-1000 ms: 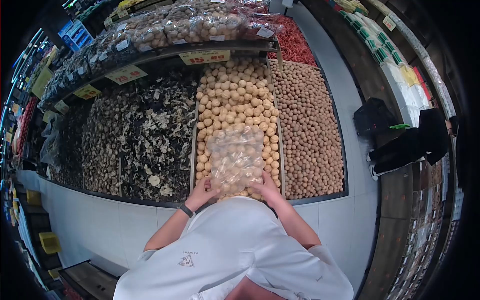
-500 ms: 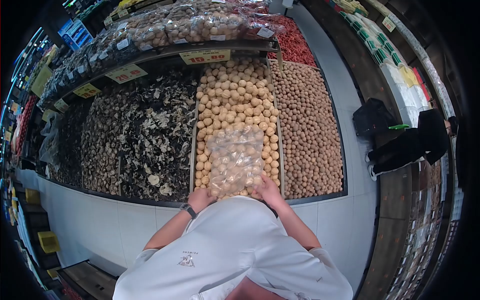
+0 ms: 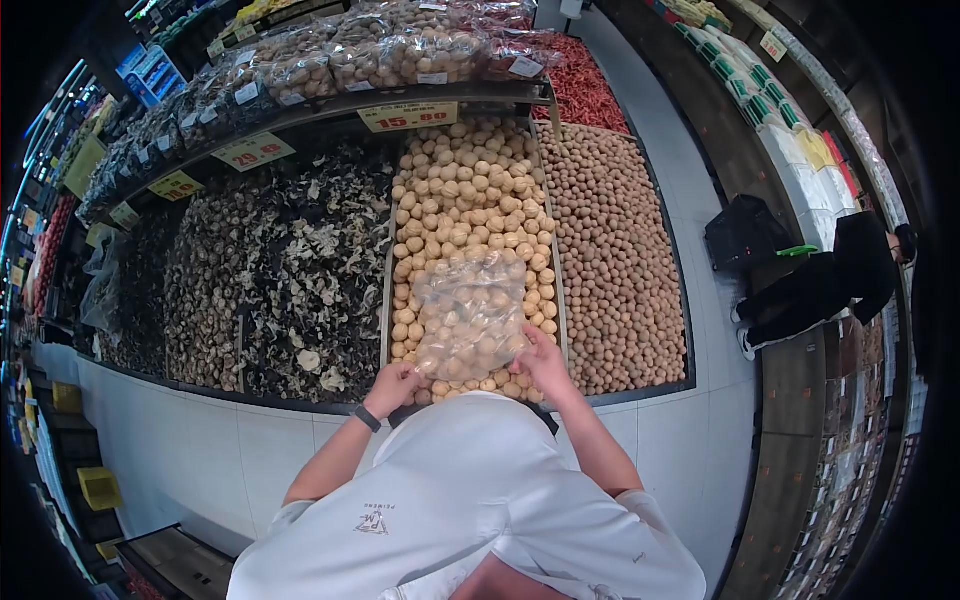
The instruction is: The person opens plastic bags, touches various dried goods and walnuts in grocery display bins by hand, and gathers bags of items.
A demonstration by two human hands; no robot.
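A clear plastic bag (image 3: pixel 472 310) lies flat over the pale round walnuts (image 3: pixel 465 185) in the middle bin, and walnuts show through it. My left hand (image 3: pixel 396 386), with a dark band on the wrist, pinches the bag's near left corner. At the near right corner, my right hand (image 3: pixel 544 362) has its fingers closed on the bag's edge. Both hands are over the near end of the bin.
Left of the walnuts is dried black fungus (image 3: pixel 315 270); to the right, small brown nuts (image 3: pixel 615 260). Bagged goods (image 3: pixel 400 55) fill a shelf behind, above price signs (image 3: pixel 408 116). A person in black (image 3: pixel 830 280) stands at right beside a dark basket (image 3: pixel 745 235).
The bag's near edge has lifted and moved slightly away from my body. My left hand has moved a little forward, and my right hand has also shifted forward. The person at right has leaned into view.
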